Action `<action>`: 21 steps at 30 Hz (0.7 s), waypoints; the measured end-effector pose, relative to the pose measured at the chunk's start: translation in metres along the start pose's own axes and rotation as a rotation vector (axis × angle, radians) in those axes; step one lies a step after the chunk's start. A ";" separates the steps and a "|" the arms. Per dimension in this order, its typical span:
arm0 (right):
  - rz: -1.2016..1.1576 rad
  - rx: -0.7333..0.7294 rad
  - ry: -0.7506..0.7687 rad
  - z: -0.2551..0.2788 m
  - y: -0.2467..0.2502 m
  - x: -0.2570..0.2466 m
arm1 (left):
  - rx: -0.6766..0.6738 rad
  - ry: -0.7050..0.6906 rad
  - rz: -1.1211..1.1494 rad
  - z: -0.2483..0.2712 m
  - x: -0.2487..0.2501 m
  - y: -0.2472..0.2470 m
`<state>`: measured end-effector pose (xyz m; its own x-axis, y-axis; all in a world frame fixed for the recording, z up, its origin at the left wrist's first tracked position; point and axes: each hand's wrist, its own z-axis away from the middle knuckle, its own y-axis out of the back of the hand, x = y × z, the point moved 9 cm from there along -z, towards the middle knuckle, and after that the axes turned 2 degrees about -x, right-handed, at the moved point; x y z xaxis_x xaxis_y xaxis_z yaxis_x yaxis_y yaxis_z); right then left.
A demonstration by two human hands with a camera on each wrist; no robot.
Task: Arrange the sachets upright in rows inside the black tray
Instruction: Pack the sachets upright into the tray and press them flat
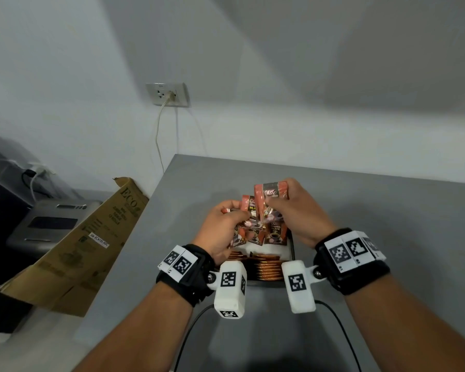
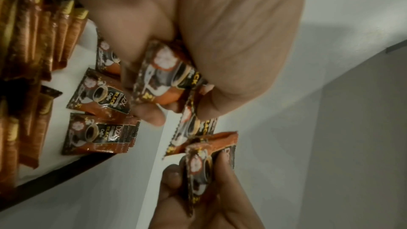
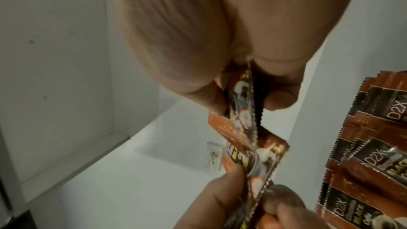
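Seen from the head camera, two bare hands meet at the centre of the frame, just above a shallow black plastic tray with a white lining (image 1: 292, 247) that sits on a grey matte tabletop (image 1: 387, 210).

The left hand (image 1: 224, 226), left of centre, has its fingers curled around small glossy red-and-brown coffee sachets printed with a cup (image 1: 249, 204). In the left wrist view its fingers (image 2: 152, 114) pinch one such sachet, with a second one caught beneath the palm.

The right hand (image 1: 297, 210), right of centre, grips a small bundle of the same sachets (image 1: 273, 193) raised a little higher, their red tops poking up above the fingers. The right wrist view shows thumb and fingers (image 3: 279, 100) closed on the thin edge of a sachet that runs down to the other hand at the bottom of the frame.

Inside the tray, more of these sachets stand upright (image 1: 275, 233) in the far part, directly below the hands. Closer to the camera, a row of narrow copper-brown stick packets (image 1: 266, 268) stands on edge, partly hidden by the white tagged camera blocks on both wrists.

At the left of the frame a flattened brown cardboard box (image 1: 86, 237) leans against the table edge. A white wall socket with a plugged-in cord (image 1: 168, 94) sits upper left of centre.
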<state>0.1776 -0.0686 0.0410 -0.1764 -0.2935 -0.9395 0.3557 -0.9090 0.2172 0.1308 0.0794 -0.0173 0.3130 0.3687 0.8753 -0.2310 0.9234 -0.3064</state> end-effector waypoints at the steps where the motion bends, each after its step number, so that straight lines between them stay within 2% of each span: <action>1: -0.069 0.022 -0.004 -0.001 0.005 0.001 | 0.008 -0.009 -0.008 0.000 0.002 0.001; 4: -0.297 -0.001 -0.074 -0.004 0.001 0.012 | 0.031 -0.060 -0.009 0.000 0.009 0.000; 7: -0.279 -0.055 -0.085 -0.005 -0.014 0.017 | 0.007 -0.075 -0.041 0.000 0.010 -0.008; 10: -0.304 -0.019 -0.058 -0.006 -0.011 0.015 | -0.024 -0.010 0.096 0.001 0.004 -0.011; 13: -0.429 -0.032 -0.083 -0.004 -0.003 0.019 | 0.001 0.043 0.202 0.000 -0.001 0.000; 16: -0.506 -0.076 -0.115 0.001 -0.007 0.026 | 0.035 -0.018 0.107 -0.002 0.006 0.007; 21: -0.401 -0.175 -0.107 0.009 -0.033 0.029 | 0.078 -0.114 0.010 -0.005 0.010 0.007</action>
<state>0.1525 -0.0503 0.0088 -0.4229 0.0343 -0.9055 0.3877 -0.8964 -0.2150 0.1369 0.0907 -0.0124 0.2045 0.3589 0.9107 -0.3056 0.9073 -0.2889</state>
